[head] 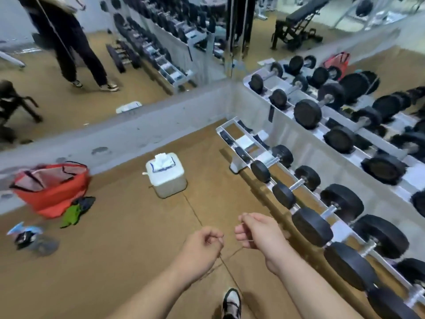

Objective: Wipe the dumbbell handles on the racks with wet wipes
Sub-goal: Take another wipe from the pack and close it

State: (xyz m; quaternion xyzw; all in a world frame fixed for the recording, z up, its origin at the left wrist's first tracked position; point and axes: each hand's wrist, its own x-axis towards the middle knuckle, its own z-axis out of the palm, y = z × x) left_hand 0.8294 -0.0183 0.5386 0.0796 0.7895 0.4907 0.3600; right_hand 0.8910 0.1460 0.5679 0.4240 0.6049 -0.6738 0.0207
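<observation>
Hands sit low in the frame's centre, close but not touching: the left hand [202, 246] and right hand [259, 231] both have curled fingers, tips pinching what looks like a thin strand [232, 252] running between them. The wet wipes box [169, 180] stands upright on the floor above them, one wipe poking up. Dumbbells [296, 184] fill the rack [243, 143], which runs diagonally from centre to lower right. Their handles lie across it, long axes pointing toward the upper right.
</observation>
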